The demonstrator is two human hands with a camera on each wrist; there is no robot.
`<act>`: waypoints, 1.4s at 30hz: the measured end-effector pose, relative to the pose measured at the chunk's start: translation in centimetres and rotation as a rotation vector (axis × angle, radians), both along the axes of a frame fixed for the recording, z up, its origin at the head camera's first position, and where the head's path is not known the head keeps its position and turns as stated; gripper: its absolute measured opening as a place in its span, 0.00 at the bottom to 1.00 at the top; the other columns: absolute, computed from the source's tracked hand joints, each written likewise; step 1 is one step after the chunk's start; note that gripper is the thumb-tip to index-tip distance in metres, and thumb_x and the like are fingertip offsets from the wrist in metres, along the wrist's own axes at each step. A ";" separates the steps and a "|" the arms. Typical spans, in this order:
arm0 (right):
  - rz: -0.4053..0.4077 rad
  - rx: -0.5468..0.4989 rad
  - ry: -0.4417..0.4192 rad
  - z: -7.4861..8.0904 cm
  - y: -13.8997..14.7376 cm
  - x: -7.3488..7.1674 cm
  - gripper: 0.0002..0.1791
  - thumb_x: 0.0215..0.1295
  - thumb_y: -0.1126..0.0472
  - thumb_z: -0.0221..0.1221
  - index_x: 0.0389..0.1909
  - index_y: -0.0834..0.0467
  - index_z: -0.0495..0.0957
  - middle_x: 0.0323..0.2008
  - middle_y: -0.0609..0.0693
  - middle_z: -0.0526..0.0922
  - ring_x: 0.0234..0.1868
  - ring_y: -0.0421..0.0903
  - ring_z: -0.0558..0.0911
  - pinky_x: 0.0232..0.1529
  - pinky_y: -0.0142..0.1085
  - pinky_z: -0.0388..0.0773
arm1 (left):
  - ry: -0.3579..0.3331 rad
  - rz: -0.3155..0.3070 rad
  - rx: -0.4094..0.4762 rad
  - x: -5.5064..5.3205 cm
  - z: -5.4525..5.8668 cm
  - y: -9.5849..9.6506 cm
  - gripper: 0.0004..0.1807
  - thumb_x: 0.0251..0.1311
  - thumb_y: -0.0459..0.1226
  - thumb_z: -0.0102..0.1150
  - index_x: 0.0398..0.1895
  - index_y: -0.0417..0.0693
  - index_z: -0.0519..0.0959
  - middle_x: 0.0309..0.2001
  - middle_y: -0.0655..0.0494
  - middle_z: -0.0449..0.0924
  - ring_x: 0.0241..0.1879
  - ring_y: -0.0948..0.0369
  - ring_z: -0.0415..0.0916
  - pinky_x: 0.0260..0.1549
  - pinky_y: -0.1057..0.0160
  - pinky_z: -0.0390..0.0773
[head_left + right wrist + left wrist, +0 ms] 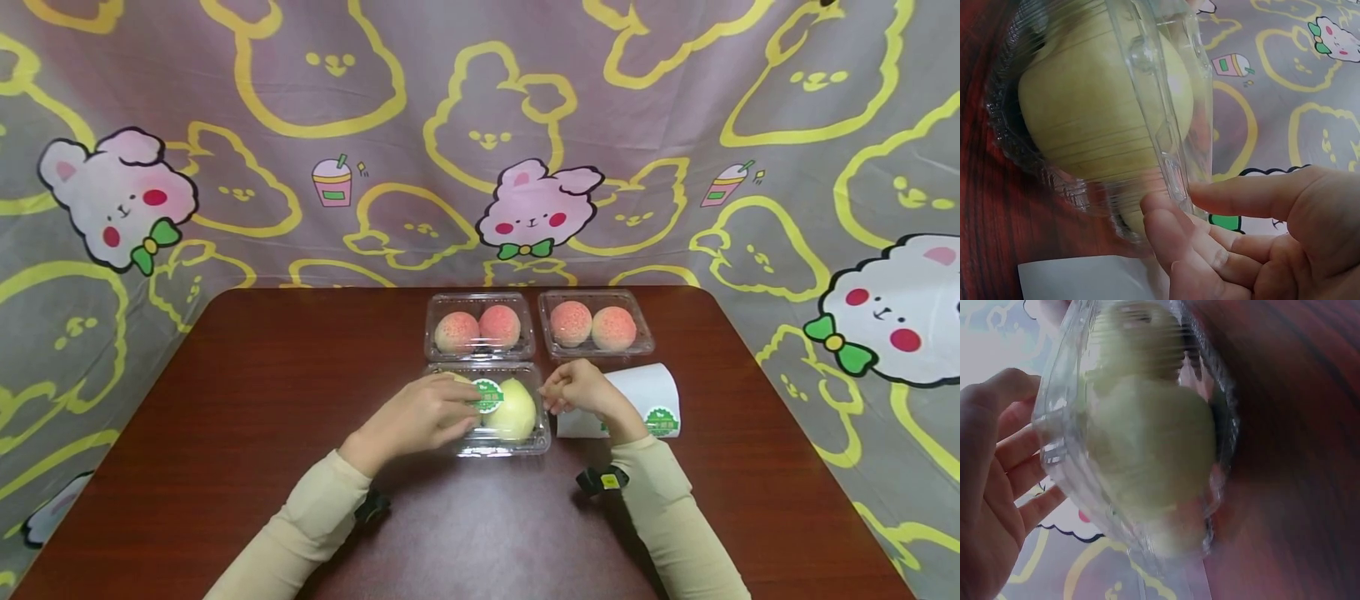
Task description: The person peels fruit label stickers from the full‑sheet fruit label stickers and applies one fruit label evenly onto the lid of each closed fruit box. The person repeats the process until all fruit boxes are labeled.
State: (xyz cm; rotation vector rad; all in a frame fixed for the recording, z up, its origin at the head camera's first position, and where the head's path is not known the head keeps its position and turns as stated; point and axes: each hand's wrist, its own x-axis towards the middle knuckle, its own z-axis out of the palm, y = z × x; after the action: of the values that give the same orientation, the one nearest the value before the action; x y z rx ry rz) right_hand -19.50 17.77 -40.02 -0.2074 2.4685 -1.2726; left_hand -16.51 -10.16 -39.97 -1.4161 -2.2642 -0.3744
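Note:
A clear plastic clamshell box (517, 450) with pale yellow-green fruit (512, 410) lies closed at mid-table. On its lid is a round green-and-white sticker (487, 396). My left hand (427, 417) rests over the left part of the lid, its relaxed fingers (1019, 444) touching the lid in the left wrist view. At the right edge of that box is my right hand (581, 389), fingers loosely bent. In the right wrist view its thumb and index fingertips (1166, 228) lie beside the lid's rim; whether they touch it is hard to tell.
Two clear boxes of pink peaches stand behind, one at left (480, 296) and one at right (596, 296). A curved white sticker sheet (645, 387) with green labels lies under my right forearm. A patterned curtain (405, 217) hangs behind the brown table (262, 400).

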 end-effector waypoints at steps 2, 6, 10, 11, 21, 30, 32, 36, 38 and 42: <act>0.008 0.005 -0.008 0.0 0.1 0.0 0.11 0.64 0.64 0.58 0.34 0.71 0.81 0.24 0.59 0.87 0.21 0.38 0.81 0.26 0.32 0.79 | -0.007 0.014 0.008 0.0 0.0 -0.3 0.08 0.55 0.40 0.65 0.37 0.52 0.87 0.43 0.58 0.88 0.49 0.60 0.83 0.55 0.56 0.78; 0.031 0.007 -0.026 0.1 0.4 0.1 0.11 0.64 0.64 0.58 0.34 0.71 0.81 0.24 0.56 0.87 0.21 0.37 0.82 0.26 0.32 0.79 | -0.018 0.025 0.028 -0.1 0.2 -0.7 0.07 0.53 0.40 0.66 0.34 0.51 0.87 0.40 0.60 0.89 0.46 0.62 0.84 0.54 0.56 0.79; 0.057 -0.004 -0.040 0.1 0.8 0.0 0.11 0.64 0.65 0.58 0.37 0.70 0.81 0.25 0.55 0.87 0.23 0.38 0.82 0.26 0.32 0.76 | -0.034 0.016 0.066 -0.3 0.4 -0.9 0.05 0.53 0.38 0.66 0.32 0.49 0.87 0.34 0.61 0.89 0.41 0.62 0.84 0.51 0.59 0.80; 0.058 -0.008 -0.045 0.1 0.9 0.0 0.10 0.64 0.65 0.58 0.38 0.70 0.81 0.26 0.55 0.87 0.24 0.39 0.82 0.26 0.32 0.76 | -0.043 0.016 0.077 -0.4 0.4 -0.9 0.04 0.53 0.37 0.66 0.32 0.49 0.87 0.33 0.61 0.88 0.40 0.63 0.83 0.50 0.60 0.80; 0.065 -0.041 -0.097 0.4 1.2 -0.1 0.11 0.64 0.65 0.57 0.39 0.69 0.81 0.25 0.51 0.86 0.22 0.38 0.82 0.23 0.30 0.73 | -0.435 0.177 0.235 -1.5 1.3 -1.7 0.06 0.59 0.34 0.63 0.37 0.45 0.87 0.35 0.55 0.89 0.33 0.63 0.82 0.36 0.63 0.82; 0.062 -0.038 -0.089 0.3 1.1 -0.2 0.12 0.65 0.64 0.57 0.41 0.70 0.80 0.28 0.55 0.87 0.23 0.39 0.82 0.26 0.32 0.77 | -0.553 0.293 0.284 -1.9 2.0 -3.2 0.07 0.58 0.34 0.64 0.39 0.43 0.86 0.36 0.52 0.89 0.38 0.58 0.85 0.42 0.60 0.83; 0.060 -0.037 -0.086 0.3 1.1 -0.2 0.12 0.65 0.65 0.57 0.41 0.71 0.80 0.27 0.54 0.87 0.23 0.39 0.82 0.26 0.33 0.78 | -0.595 0.336 0.286 -1.8 2.1 -3.6 0.08 0.58 0.35 0.64 0.39 0.44 0.86 0.37 0.52 0.89 0.39 0.58 0.84 0.43 0.59 0.83; 0.059 -0.037 -0.078 0.3 0.9 -0.1 0.12 0.64 0.65 0.57 0.41 0.71 0.80 0.27 0.54 0.87 0.23 0.38 0.82 0.26 0.33 0.79 | -0.660 0.434 0.283 -1.8 2.2 -4.3 0.09 0.57 0.38 0.66 0.39 0.45 0.86 0.37 0.52 0.89 0.41 0.57 0.84 0.44 0.56 0.82; 0.062 -0.033 -0.072 0.3 0.8 -0.1 0.12 0.64 0.65 0.57 0.40 0.71 0.80 0.26 0.54 0.87 0.23 0.39 0.82 0.26 0.33 0.79 | -0.680 0.471 0.279 -1.7 2.2 -4.5 0.09 0.57 0.39 0.66 0.39 0.45 0.86 0.38 0.51 0.88 0.41 0.55 0.84 0.44 0.54 0.82; 0.059 -0.027 -0.068 0.4 0.7 0.0 0.11 0.64 0.65 0.58 0.39 0.71 0.80 0.25 0.53 0.86 0.22 0.39 0.82 0.25 0.33 0.79 | -0.721 0.511 0.262 -1.7 2.2 -4.9 0.11 0.57 0.39 0.65 0.39 0.43 0.86 0.38 0.48 0.88 0.42 0.53 0.84 0.45 0.53 0.81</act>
State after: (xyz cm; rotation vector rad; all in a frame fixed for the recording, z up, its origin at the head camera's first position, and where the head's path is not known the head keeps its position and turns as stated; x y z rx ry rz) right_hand -19.48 18.47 -39.61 -0.2382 2.3713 -1.2679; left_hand -18.23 -15.09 -37.79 -0.5677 -2.8680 -1.0877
